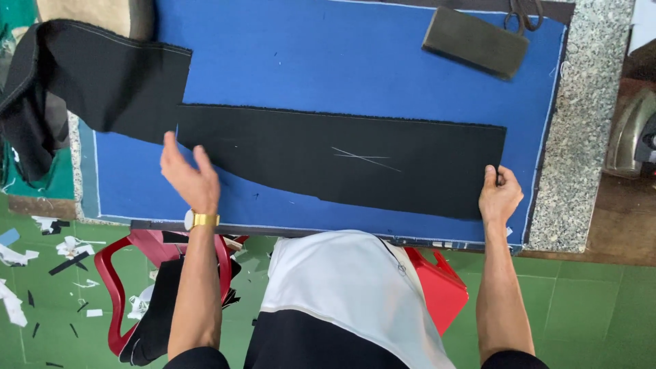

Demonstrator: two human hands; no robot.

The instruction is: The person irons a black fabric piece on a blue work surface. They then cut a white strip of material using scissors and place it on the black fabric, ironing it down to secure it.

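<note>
Crosswise on the blue mat (pixel 383 75), a long black fabric strip (pixel 342 160), long axis left to right, faint chalk cross near mid-length. Right hand (pixel 499 195) pinching the strip's right end corner; left hand (pixel 190 179) flat and open-fingered (edge-on, thumb up) at the left end, just touching or hovering, hard to tell. More black cloth (pixel 82 82) piled leftward. Scissors (pixel 525 12) cut off at top.
</note>
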